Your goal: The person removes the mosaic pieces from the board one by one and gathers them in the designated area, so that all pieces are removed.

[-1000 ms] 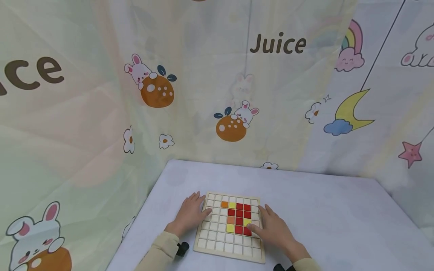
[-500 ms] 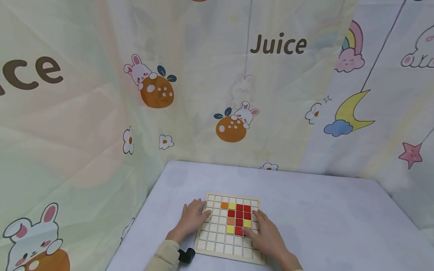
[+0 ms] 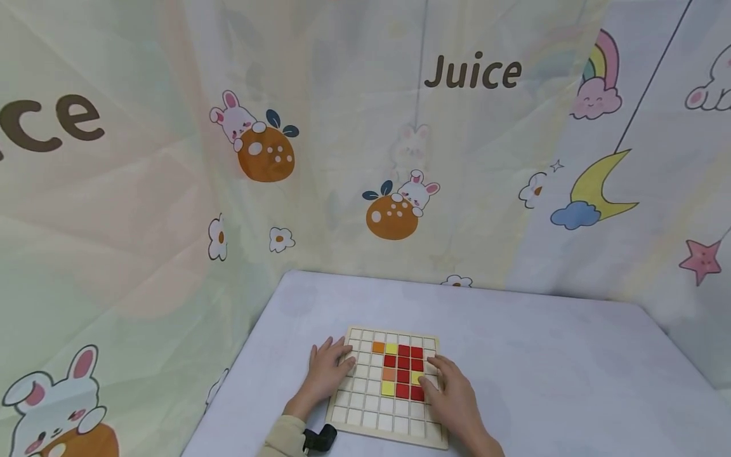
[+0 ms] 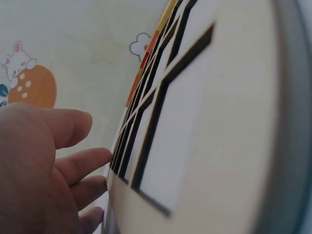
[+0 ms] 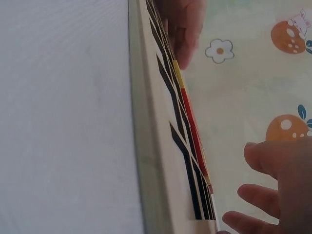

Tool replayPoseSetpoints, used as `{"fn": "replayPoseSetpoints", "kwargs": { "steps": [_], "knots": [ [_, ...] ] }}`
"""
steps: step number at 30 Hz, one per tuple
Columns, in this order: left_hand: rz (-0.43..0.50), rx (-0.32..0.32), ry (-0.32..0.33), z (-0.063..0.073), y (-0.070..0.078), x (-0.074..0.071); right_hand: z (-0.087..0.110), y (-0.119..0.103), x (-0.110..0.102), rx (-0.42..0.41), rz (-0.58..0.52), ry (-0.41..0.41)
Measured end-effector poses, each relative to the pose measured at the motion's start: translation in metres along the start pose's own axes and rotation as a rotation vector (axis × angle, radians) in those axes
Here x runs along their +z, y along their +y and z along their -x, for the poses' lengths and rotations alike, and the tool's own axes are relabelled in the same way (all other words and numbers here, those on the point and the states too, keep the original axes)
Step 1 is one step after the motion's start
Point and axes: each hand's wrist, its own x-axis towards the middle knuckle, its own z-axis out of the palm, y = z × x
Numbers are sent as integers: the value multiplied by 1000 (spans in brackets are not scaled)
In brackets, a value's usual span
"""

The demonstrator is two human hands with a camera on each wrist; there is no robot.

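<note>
A pale wooden grid board (image 3: 371, 420) lies flat on the table in the head view. Red tiles (image 3: 403, 363), yellow tiles (image 3: 388, 388) and orange tiles (image 3: 378, 347) fill a patch in its upper right part; plain white squares surround them. My left hand (image 3: 324, 373) is at the board's left edge with fingers extended; the left wrist view shows its fingertips (image 4: 106, 155) right at the border. On the other side my right hand (image 3: 455, 398) overlaps the right edge, fingers spread, thumb tip over the yellow tile near that side. Neither hand grips anything.
The table (image 3: 548, 368) has a white cover and stretches to the right of the board. Behind and to the left hangs a printed curtain (image 3: 320, 158) with rabbits and oranges. A black device (image 3: 321, 438) sits at my left wrist.
My right hand has come inward over the board's right edge, then eased back slightly, its thumb uncovering the lower right red tile. My left hand has slid a little toward me.
</note>
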Motion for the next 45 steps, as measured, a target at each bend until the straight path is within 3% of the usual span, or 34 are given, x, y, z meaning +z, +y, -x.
{"fn": "replayPoseSetpoints", "kwargs": {
  "steps": [4, 10, 16, 25, 37, 45],
  "knots": [
    [21, -7, 27, 1, -3, 0, 0, 2, 0, -11, -44, 61],
    [69, 3, 89, 3, -6, -1, 5, -3, 8, 39, -64, 90],
    [34, 4, 85, 2, -10, 3, 12, -6, 11, 44, -44, 65],
    [25, 61, 75, 2, -13, 2, 13, -8, 9, -15, 38, 8],
    [24, 38, 64, 4, -9, -1, 15, -8, 7, -56, 75, -30],
    [6, 59, 86, 4, -12, 2, 15, -8, 7, -46, 93, -38]
  ]
}}
